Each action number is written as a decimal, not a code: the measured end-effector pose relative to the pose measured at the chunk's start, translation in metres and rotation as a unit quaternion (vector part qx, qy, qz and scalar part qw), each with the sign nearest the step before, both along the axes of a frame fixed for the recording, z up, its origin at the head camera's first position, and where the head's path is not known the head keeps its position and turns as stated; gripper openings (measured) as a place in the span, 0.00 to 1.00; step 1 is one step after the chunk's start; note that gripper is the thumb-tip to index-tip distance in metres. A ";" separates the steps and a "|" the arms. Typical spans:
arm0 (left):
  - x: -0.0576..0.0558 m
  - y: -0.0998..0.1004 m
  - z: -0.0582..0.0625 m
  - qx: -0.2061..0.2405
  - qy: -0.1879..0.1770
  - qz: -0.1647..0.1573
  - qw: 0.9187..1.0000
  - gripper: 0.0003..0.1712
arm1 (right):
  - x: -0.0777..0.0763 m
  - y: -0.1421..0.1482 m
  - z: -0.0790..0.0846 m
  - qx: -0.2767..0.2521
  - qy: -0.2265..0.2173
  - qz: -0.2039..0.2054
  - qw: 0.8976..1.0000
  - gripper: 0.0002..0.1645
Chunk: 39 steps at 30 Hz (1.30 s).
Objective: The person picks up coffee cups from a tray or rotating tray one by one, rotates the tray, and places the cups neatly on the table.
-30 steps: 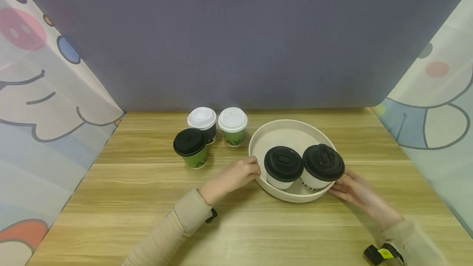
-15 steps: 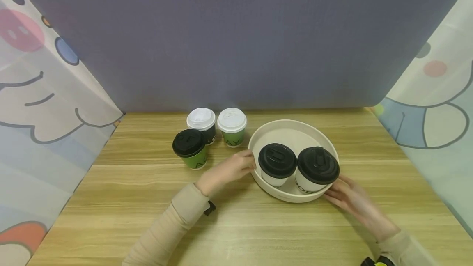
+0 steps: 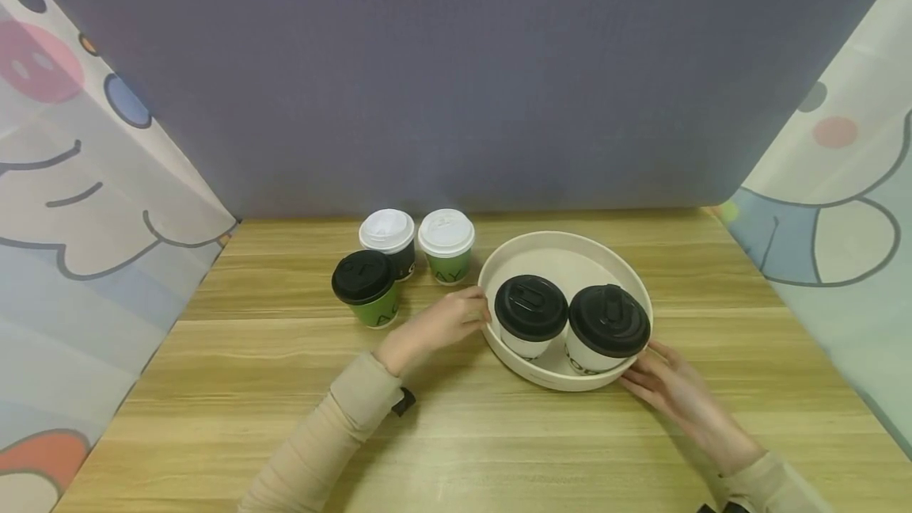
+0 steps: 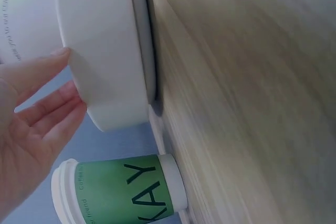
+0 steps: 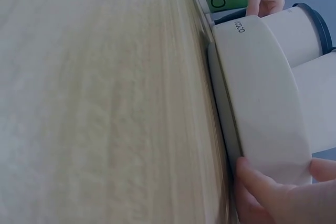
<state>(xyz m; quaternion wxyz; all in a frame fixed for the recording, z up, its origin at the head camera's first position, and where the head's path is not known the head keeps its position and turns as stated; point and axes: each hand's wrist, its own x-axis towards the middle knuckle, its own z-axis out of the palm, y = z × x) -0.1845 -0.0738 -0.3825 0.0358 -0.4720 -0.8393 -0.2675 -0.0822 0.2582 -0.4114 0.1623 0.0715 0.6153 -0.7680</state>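
A round cream tray (image 3: 549, 252) sits on the wooden table, carrying two white paper cups with black lids, a left cup (image 3: 531, 309) and a right cup (image 3: 609, 321), side by side in its near half. My left hand (image 3: 445, 323) pinches the tray's rim at the left; in the left wrist view its thumb (image 4: 47, 66) and fingertips meet the rim. On the near right, my right hand (image 3: 673, 390) grips the tray wall. The right wrist view shows one digit (image 5: 257, 179) low by the tray's base and another up at the rim.
Left of the tray stand three smaller cups: a green one with a black lid (image 3: 365, 279), a dark one with a white lid (image 3: 387, 232) and a green one with a white lid (image 3: 446, 236). A grey panel (image 3: 456, 85) rises behind the table, with cartoon-printed curtains (image 3: 85, 220) at the sides.
The tray has turned slightly clockwise as seen from above. Both cups in it have shifted left, the right one also a little nearer. My right hand has moved slightly left and nearer.
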 end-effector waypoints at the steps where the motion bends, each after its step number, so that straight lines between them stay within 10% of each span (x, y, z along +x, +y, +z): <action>1: 0.001 0.000 0.000 -0.003 -0.004 0.006 1.000 0.03 | 0.000 0.000 0.000 0.001 0.000 0.001 1.000 0.46; 12: 0.015 -0.001 0.022 -0.025 -0.043 0.099 0.994 0.11 | 0.000 0.000 -0.001 -0.009 -0.010 -0.006 1.000 0.47; 21: 0.025 0.004 0.048 -0.028 -0.001 0.166 0.986 0.15 | 0.000 0.001 -0.001 -0.012 -0.007 -0.004 1.000 0.47; 39: 0.035 0.032 0.069 -0.003 0.018 0.149 0.989 0.21 | 0.000 0.000 0.001 -0.040 -0.010 -0.003 0.999 0.46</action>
